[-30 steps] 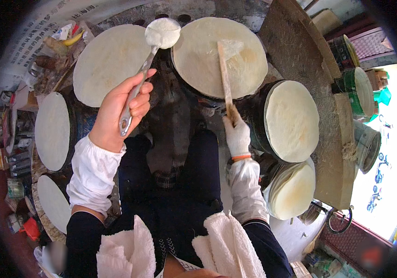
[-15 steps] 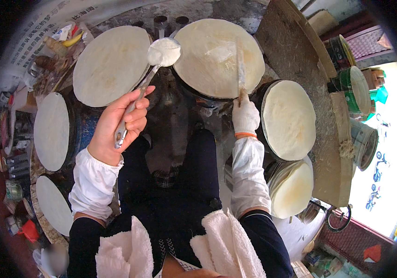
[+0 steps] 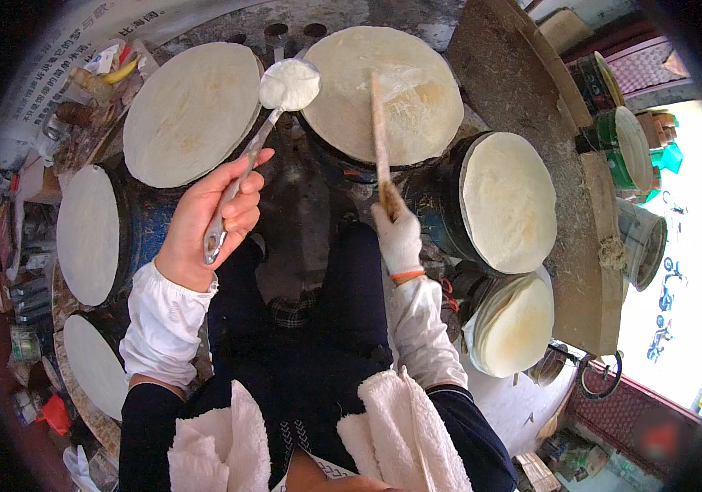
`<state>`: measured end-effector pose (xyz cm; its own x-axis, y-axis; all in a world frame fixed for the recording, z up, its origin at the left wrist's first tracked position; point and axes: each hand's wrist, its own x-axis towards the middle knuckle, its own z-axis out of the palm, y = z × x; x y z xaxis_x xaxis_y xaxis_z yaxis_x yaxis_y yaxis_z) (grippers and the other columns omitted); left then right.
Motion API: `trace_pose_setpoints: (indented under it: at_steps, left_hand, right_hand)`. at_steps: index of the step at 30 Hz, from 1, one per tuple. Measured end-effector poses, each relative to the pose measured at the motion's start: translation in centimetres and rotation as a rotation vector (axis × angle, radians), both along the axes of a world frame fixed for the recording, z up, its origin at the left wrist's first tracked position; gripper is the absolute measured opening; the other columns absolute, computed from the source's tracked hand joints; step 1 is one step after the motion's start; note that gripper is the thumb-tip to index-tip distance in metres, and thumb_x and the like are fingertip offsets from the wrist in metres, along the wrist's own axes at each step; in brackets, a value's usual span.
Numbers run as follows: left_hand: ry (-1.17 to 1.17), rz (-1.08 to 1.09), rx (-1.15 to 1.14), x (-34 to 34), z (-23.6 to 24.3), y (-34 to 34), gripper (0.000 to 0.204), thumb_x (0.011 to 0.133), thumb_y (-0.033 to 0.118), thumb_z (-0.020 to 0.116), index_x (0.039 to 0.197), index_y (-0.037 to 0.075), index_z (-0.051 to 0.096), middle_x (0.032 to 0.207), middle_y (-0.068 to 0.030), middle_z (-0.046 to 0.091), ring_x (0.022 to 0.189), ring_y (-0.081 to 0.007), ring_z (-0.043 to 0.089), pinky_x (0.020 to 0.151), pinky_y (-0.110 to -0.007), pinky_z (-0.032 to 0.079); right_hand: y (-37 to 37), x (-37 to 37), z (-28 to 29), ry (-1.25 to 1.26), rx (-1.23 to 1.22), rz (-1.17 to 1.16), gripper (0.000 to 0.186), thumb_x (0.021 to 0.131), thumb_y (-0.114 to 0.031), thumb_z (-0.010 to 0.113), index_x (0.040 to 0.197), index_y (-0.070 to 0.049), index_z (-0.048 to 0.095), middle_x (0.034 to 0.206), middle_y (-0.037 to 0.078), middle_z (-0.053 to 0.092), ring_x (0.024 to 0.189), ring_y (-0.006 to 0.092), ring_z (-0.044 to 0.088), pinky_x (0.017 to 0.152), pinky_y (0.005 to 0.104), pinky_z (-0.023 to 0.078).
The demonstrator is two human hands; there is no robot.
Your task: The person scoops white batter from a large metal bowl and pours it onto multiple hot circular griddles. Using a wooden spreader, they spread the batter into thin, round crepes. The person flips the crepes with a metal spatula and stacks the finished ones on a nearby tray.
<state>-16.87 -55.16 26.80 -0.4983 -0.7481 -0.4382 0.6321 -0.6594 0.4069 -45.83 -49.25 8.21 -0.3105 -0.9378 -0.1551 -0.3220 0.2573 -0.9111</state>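
My bare left hand (image 3: pixel 218 217) is closed around the handle of a metal ladle (image 3: pixel 261 139). A lump of white batter or dough (image 3: pixel 292 84) fills its bowl, raised between the two far griddles. My right hand (image 3: pixel 400 242), in a white knitted glove, grips a long, thin flat scraper (image 3: pixel 379 135) by its brownish handle. The scraper's blade lies over the thin, pale round flatbread (image 3: pixel 424 82) on the far right griddle. Pale, wrinkled streaks show on that sheet around the blade; whether the blade touches it, I cannot tell.
More griddles bearing thin pale rounds stand around me: far left (image 3: pixel 191 115), left (image 3: pixel 88 238), near left (image 3: pixel 93 361) and right (image 3: pixel 511 205). A stack of flatbreads (image 3: pixel 519 328) sits at the near right. A brown board (image 3: pixel 523 90) borders the right; buckets (image 3: pixel 633 152) stand beyond.
My right hand has moved left and slightly nearer, sweeping the scraper from the sheet's right part to its middle. The left hand and ladle stay nearly still.
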Motion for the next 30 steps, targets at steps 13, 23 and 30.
trace_pose_setpoints:
  at_steps: [13, 23, 30]
  left_hand:
    - [-0.193, -0.205, -0.058, -8.7, -3.2, -4.4, 0.028, 0.106, 0.019, 0.05, 0.126, 0.0, 0.052, 0.076, -0.0021, 0.055, 0.05, -0.0051, 0.045, 0.043, -0.022, 0.037]
    - [-0.547, -0.286, -0.304, -15.9, -9.4, -7.4, 0.017, 0.102, 0.02, 0.055, 0.11, 0.006, 0.056, 0.077, -0.0021, 0.057, 0.052, -0.0054, 0.049, 0.043, -0.022, 0.039]
    - [-0.651, -0.228, -0.299, -12.2, -9.5, -6.8, 0.024, 0.103, 0.022, 0.053, 0.117, 0.003, 0.057, 0.077, -0.002, 0.057, 0.053, -0.0057, 0.05, 0.044, -0.022, 0.04]
  right_hand:
    - [5.6, -3.4, 1.9, -0.326, -0.163, -0.301, 0.051, 0.094, -0.006, 0.067, 0.142, 0.004, 0.053, 0.138, 0.014, 0.062, 0.122, 0.0186, 0.06, 0.105, 0.0301, 0.044]
    - [6.5, -1.5, 1.8, -0.078, 0.016, -0.207, 0.05, 0.095, -0.007, 0.066, 0.142, 0.007, 0.052, 0.137, 0.014, 0.062, 0.119, 0.016, 0.061, 0.103, 0.0284, 0.046]
    - [5.4, -1.4, 4.0, -0.393, -0.06, -0.281, 0.05, 0.095, -0.005, 0.064, 0.142, 0.007, 0.052, 0.138, 0.017, 0.061, 0.125, 0.0202, 0.059, 0.107, 0.0302, 0.043]
